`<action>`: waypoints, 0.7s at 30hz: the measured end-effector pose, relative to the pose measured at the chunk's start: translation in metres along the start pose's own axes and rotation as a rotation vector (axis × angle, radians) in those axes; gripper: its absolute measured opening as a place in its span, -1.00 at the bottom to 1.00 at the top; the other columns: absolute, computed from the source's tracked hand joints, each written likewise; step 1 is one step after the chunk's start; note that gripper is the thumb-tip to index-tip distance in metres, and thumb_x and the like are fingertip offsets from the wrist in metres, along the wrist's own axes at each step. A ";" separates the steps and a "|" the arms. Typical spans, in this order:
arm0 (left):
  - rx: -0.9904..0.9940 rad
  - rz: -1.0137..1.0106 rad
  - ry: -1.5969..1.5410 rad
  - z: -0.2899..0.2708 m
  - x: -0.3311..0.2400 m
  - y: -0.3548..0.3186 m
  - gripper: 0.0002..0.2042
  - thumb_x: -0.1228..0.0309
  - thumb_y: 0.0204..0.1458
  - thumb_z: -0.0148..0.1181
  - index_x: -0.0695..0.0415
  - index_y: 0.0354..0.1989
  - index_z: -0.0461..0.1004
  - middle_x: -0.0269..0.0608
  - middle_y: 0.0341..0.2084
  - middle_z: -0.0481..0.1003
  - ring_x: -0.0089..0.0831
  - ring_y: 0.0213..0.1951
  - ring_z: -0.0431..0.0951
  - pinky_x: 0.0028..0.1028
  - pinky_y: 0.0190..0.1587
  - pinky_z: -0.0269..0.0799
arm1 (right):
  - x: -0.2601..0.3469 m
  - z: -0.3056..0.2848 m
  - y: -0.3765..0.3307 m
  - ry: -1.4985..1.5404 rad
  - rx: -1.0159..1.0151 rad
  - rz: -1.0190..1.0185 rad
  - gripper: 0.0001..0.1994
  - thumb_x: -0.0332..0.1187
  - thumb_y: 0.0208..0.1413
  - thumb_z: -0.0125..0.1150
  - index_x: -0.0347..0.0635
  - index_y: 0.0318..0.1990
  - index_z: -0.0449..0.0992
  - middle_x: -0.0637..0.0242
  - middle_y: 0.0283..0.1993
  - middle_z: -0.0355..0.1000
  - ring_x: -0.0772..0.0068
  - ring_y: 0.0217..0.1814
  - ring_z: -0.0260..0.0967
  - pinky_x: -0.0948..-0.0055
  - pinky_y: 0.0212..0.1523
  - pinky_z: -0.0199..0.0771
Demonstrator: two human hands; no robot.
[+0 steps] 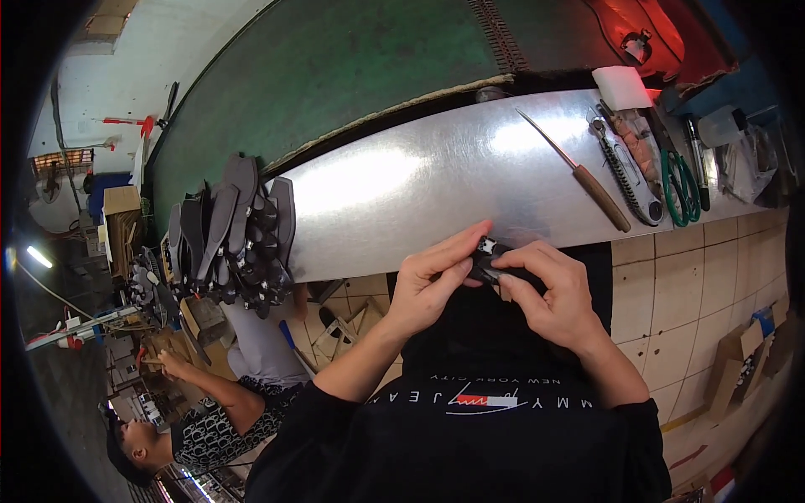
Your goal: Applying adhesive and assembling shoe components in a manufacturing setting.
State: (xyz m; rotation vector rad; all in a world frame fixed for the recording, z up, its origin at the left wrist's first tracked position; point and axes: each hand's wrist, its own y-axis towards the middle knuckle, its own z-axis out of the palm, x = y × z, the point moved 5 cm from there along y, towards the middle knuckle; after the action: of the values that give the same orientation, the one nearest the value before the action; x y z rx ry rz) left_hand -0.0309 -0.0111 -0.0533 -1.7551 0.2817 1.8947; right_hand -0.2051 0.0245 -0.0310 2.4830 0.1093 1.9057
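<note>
Close to my body, just off the near edge of the metal worktop, both hands hold a small black shoe part (pixel 484 270) with a shiny pale ornament on its upper end. My left hand (pixel 436 279) pinches it from the left, fingers straight and pressed together, thumb against its side. From the right, the thumb and bent fingers of my right hand (pixel 541 289) close on it. Its lower part blends into my black shirt, so its full shape cannot be made out. A pile of dark sandals (pixel 239 189) with shiny ornaments lies at the worktop's left end.
On the metal worktop (pixel 402 210) lie a wooden-handled awl (pixel 597 194), a utility knife (pixel 641 201), green cord (pixel 681 189) and a white block (pixel 622 88). A green conveyor belt (pixel 352 75) runs along the far side. At left, a co-worker (pixel 226 419) reaches toward boxes.
</note>
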 end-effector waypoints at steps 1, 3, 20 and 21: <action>0.000 -0.002 -0.002 0.002 0.001 0.000 -0.63 0.64 0.19 -0.07 0.12 0.15 0.42 -0.08 0.24 0.30 -0.32 0.17 0.39 -0.52 -0.11 0.58 | 0.001 0.000 0.000 -0.025 -0.013 -0.019 -0.86 -0.51 -0.05 0.26 -0.19 -0.28 0.56 0.20 -0.36 0.46 0.19 -0.36 0.46 0.37 -0.37 0.43; -0.036 -0.038 -0.041 0.003 0.002 -0.001 -0.63 0.63 0.19 -0.07 0.12 0.15 0.43 -0.09 0.23 0.31 -0.33 0.16 0.40 -0.52 -0.12 0.59 | 0.005 -0.002 0.003 -0.095 -0.006 -0.070 -0.87 -0.50 -0.06 0.27 -0.18 -0.30 0.57 0.22 -0.39 0.44 0.20 -0.38 0.45 0.36 -0.38 0.42; -0.099 -0.299 -0.183 -0.002 0.013 0.013 -0.66 0.69 -0.02 0.15 0.24 -0.02 0.53 -0.09 -0.04 0.54 -0.50 -0.19 0.60 -0.60 -0.32 0.60 | -0.002 0.000 0.000 -0.197 0.171 -0.132 -0.72 -0.40 -0.24 0.44 -0.02 -0.29 0.53 0.31 -0.32 0.35 0.21 -0.33 0.41 0.34 -0.37 0.41; -0.094 -0.298 -0.178 -0.002 0.012 0.014 -0.66 0.68 -0.02 0.15 0.24 -0.02 0.53 -0.09 -0.04 0.54 -0.50 -0.19 0.60 -0.60 -0.32 0.61 | -0.003 0.000 -0.001 -0.180 0.143 -0.114 -0.73 -0.40 -0.24 0.44 -0.03 -0.30 0.53 0.31 -0.33 0.34 0.21 -0.35 0.41 0.35 -0.38 0.41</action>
State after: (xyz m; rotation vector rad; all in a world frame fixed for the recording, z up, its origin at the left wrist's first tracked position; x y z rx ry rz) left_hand -0.0366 -0.0208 -0.0683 -1.5720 -0.1301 1.8522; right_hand -0.2057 0.0251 -0.0336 2.6604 0.3886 1.6789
